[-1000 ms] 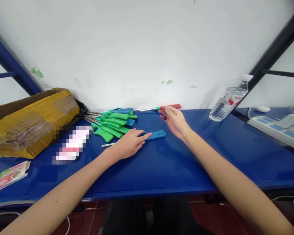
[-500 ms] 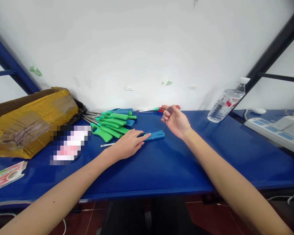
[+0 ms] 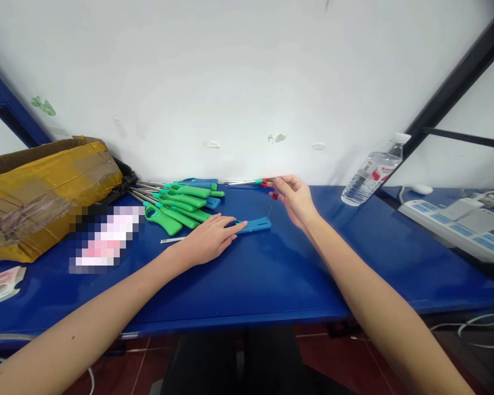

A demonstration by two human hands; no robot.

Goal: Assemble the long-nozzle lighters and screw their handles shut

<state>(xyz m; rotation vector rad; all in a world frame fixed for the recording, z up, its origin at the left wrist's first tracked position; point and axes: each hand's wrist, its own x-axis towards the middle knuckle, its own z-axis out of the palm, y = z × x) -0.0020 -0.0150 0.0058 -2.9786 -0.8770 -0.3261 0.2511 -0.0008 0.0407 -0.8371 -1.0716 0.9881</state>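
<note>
A blue-handled lighter (image 3: 255, 225) lies on the blue table, its metal tip out to the left. My left hand (image 3: 209, 240) rests over its middle and presses it down, fingers closed on it. Above the handle's right end, my right hand (image 3: 295, 198) pinches a small screwdriver (image 3: 275, 195) with a dark red grip; its thin shaft slants down to the handle. Several green and blue lighters (image 3: 181, 204) lie in a pile to the left. Behind my right hand is a red-handled lighter (image 3: 267, 181) near the wall.
A taped cardboard box (image 3: 53, 197) stands at the left, with a printed card (image 3: 2, 286) in front. A water bottle (image 3: 372, 173) leans at the right, near a white power strip (image 3: 456, 225). A pixelated patch covers something beside the pile.
The whole view has shifted slightly. My right hand has turned and its fingers have changed their hold, showing more of the screwdriver's red grip. My left hand stays on the blue lighter.
</note>
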